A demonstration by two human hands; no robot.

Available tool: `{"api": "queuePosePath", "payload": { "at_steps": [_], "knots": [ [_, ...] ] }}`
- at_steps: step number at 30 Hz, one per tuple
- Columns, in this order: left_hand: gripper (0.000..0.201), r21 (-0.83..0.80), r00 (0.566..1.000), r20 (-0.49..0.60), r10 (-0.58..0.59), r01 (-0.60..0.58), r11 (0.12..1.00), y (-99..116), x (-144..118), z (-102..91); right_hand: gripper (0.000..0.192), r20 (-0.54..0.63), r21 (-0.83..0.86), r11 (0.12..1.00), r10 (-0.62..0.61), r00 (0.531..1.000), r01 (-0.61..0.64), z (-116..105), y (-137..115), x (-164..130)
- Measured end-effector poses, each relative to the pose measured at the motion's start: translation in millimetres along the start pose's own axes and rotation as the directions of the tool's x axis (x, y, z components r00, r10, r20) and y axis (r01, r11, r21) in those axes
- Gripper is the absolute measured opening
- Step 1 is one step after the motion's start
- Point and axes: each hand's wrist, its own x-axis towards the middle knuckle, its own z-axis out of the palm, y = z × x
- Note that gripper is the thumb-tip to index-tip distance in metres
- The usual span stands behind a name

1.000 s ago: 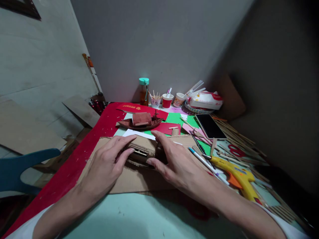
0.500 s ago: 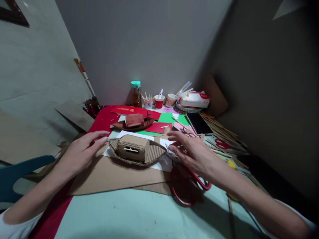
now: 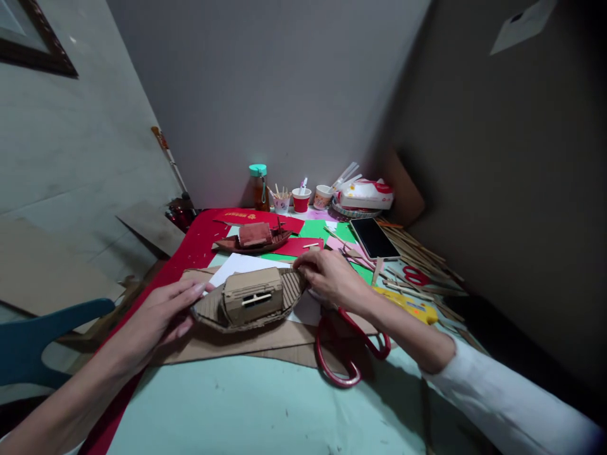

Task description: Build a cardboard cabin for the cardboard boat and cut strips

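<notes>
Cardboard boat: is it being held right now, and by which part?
Yes. The left hand grips the cardboard boat at its near-left pointed end, and the right hand pinches the far-right end with its fingers. It looks tilted over the cardboard sheet.

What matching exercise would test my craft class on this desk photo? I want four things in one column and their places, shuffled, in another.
Things:
1. cardboard boat
2. red-handled scissors
3. smartphone
4. green-capped bottle

Places:
A. by the back wall, left of the cups
B. between the left hand and right hand
C. face up on the desk's right, past the right hand
D. under the right wrist, at the near edge of the cardboard sheet

Pairs: 1-B, 2-D, 3-C, 4-A
</notes>
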Motion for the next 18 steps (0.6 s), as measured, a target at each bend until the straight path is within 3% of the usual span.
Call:
{"api": "queuePosePath", "payload": {
  "at_steps": [3,9,18],
  "knots": [
    [0.041,-0.112,0.994,0.093,-0.063,0.073,0.991,-1.7,-11.3,5.1,0.019,0.046,0.053,0.998,-0.041,0.998,0.038,-7.9,5.3,8.6],
    [0.042,-0.192,0.961,0.267,-0.068,0.122,0.974,1.1,-12.9,22.0,0.018,0.113,0.148,0.983,-0.128,0.985,0.111,-24.6,4.1,14.5],
    [0.046,-0.185,0.937,0.342,-0.069,0.139,0.973,7.8,-6.5,48.9,0.020,0.132,0.292,0.940,-0.224,0.966,0.179,-40.4,7.9,15.5]
  ]
}}
